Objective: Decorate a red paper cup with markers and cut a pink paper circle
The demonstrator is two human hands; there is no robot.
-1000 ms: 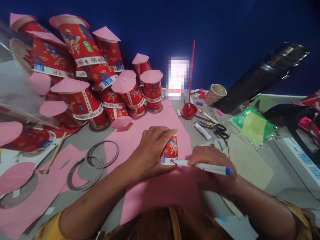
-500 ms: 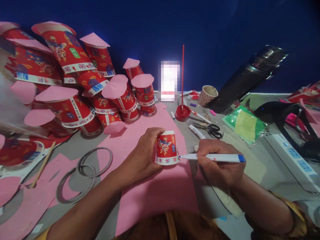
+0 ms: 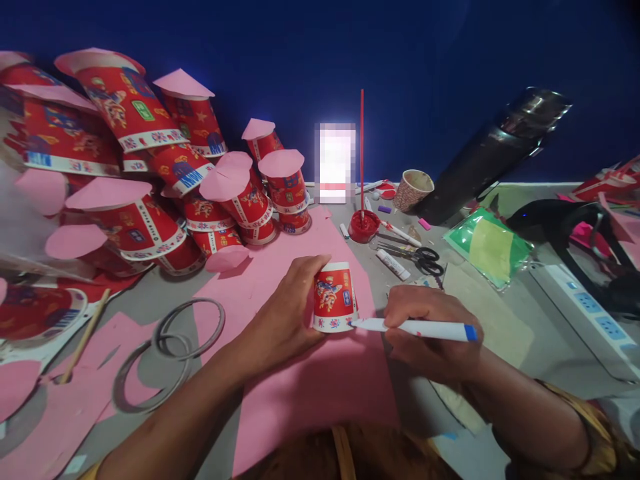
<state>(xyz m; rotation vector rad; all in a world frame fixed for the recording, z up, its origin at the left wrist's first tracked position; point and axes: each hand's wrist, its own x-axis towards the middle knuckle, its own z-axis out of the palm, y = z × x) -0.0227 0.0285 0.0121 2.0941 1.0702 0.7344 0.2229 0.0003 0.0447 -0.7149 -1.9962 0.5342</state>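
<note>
A small red paper cup [image 3: 333, 297] stands upside down on a pink paper sheet [image 3: 310, 380]. My left hand [image 3: 285, 313] is wrapped around the cup's left side and holds it down. My right hand [image 3: 430, 333] grips a white marker with a blue cap [image 3: 415, 327], and the marker's tip touches the paper at the cup's lower right rim.
Many red cups with pink paper lids [image 3: 150, 173] pile up at the back left. Two metal rings [image 3: 170, 347] and a wooden stick [image 3: 83, 343] lie left. Scissors [image 3: 417, 257], a red pot with a rod [image 3: 363, 223], a patterned cup [image 3: 413, 189], a green packet [image 3: 487, 247] and a power strip [image 3: 585, 317] lie right.
The marker tip has slid down and left along the cup's rim, and my right hand moved lower. My left hand stays on the cup.
</note>
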